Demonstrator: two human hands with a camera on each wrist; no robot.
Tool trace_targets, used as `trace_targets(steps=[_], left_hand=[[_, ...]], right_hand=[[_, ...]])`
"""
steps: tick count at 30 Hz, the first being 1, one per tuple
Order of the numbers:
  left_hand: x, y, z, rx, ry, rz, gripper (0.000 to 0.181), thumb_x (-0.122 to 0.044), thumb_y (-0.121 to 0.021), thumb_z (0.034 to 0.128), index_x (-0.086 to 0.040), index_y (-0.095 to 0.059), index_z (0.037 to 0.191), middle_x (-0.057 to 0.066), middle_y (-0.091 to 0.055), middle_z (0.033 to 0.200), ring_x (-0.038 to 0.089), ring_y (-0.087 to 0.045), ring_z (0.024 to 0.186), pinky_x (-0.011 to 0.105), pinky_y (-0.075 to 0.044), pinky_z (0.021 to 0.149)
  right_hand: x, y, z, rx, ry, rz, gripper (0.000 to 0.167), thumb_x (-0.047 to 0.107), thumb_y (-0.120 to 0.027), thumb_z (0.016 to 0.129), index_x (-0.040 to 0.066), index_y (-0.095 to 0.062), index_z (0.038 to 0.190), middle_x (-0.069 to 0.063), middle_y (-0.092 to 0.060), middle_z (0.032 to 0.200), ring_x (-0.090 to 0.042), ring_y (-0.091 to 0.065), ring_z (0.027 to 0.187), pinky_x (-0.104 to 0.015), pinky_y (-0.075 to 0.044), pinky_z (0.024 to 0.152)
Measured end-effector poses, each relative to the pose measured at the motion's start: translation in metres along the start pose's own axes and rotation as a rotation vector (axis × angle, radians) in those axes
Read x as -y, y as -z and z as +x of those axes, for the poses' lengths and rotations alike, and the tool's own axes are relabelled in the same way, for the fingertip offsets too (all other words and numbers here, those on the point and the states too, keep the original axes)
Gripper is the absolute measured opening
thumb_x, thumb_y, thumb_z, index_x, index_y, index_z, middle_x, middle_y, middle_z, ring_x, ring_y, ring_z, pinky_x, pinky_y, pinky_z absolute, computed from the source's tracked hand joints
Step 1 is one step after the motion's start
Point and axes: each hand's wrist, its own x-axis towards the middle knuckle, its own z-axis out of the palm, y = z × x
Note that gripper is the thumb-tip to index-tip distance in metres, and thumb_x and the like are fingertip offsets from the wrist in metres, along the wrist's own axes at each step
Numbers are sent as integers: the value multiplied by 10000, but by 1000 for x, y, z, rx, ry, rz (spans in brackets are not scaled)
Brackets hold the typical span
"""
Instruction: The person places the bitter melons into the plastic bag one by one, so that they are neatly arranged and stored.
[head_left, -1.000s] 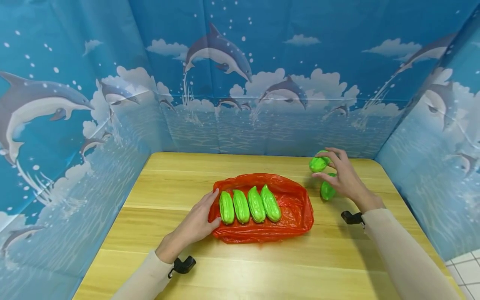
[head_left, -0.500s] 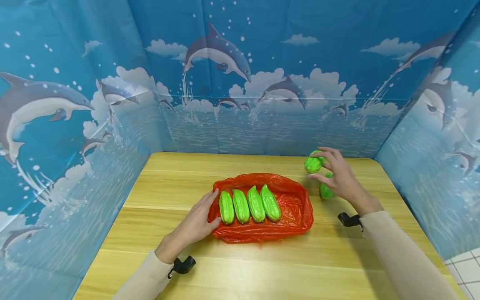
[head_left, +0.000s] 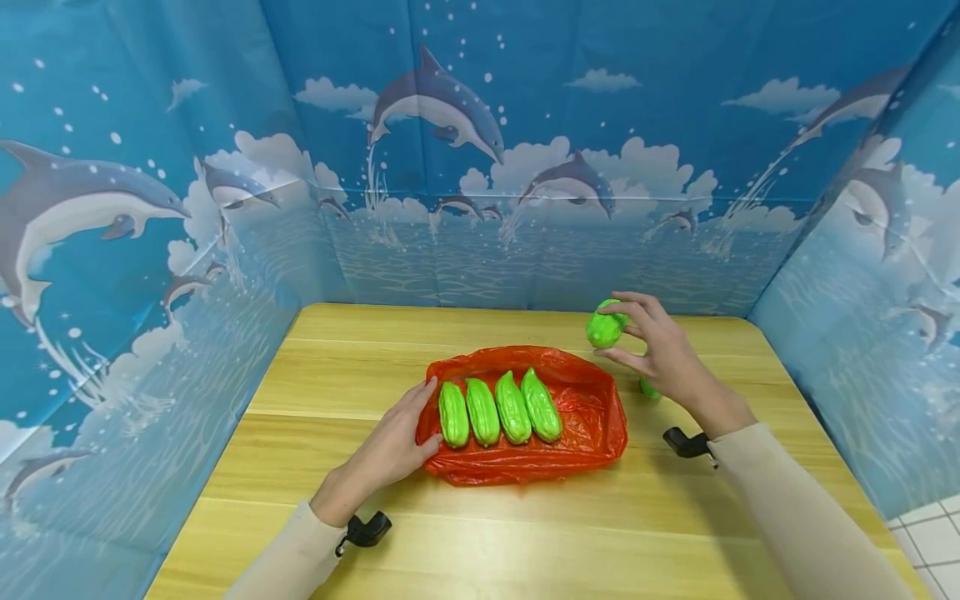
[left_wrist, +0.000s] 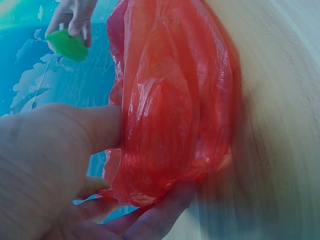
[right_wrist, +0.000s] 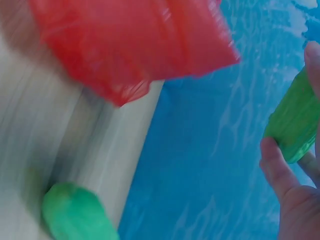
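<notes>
Four... several green ridged vegetables (head_left: pixel 483 412) lie side by side in the left and middle of a red plastic-lined container (head_left: pixel 585 417). My left hand (head_left: pixel 390 437) holds the container's left end, thumb and fingers on the red plastic (left_wrist: pixel 165 115) in the left wrist view. My right hand (head_left: pixel 667 354) pinches another green vegetable (head_left: pixel 604 327) above the table, beyond the container's right end. In the right wrist view that vegetable (right_wrist: pixel 295 117) sits between thumb and fingers. One more green vegetable (head_left: pixel 649 388) rests on the table, partly hidden below my right hand.
The wooden table (head_left: pixel 480 533) reaches back to a blue curtain (head_left: pixel 480 258) printed with dolphins, which also stands at both sides. White floor tiles (head_left: pixel 930 542) show at the lower right.
My right hand has moved left with the green vegetable, towards the container. The vegetable on the table is now more covered by that hand. My left hand has stayed in place.
</notes>
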Motion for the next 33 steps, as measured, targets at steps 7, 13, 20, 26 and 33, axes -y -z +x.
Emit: trace_targets(steps=[7,13,20,26,33], left_hand=[[1,0,-1,1,0,1,941,-122,-830,1058,-26,-313,1838,239,-395,1875,466,-486,1697,627,-484,1356],[1,1,-2,1,-2,2,939,-125,-832,1058,-24,-315,1836,242,-391,1877,467,-477,1703,629,-480,1358],[2,1,-3,2,7,1,939,-131,-830,1061,-25,-313,1837,239,-389,1878,466,-480,1700,629,-479,1359],[3,0,-5,-2,3,-6,937,-125,-837,1057,-12,-321,1831,247,-405,1867,475,-498,1685,630,-486,1353],[3,2,-4,-9,5,-8,950,-132,-834,1056,-33,-308,1841,248,-384,1878,476,-481,1696,638,-486,1351]], right_hand=[[23,-4,9,0,38,-32,682,-49,-939,917,49,-655,1530,-328,-557,1635,-526,-698,1375,-597,-732,925],[37,-7,12,11,38,-86,665,33,-942,957,94,-654,1554,-286,-605,1596,-468,-761,1251,-609,-725,898],[52,-14,13,22,67,-89,639,80,-964,947,73,-679,1518,-238,-691,1403,-427,-782,1168,-618,-704,889],[62,-21,12,45,89,-71,630,113,-982,932,102,-686,1488,-188,-697,1333,-323,-767,1083,-528,-705,846],[71,-26,15,73,122,-58,617,177,-981,939,100,-692,1479,-124,-738,1328,-280,-772,1118,-503,-715,901]])
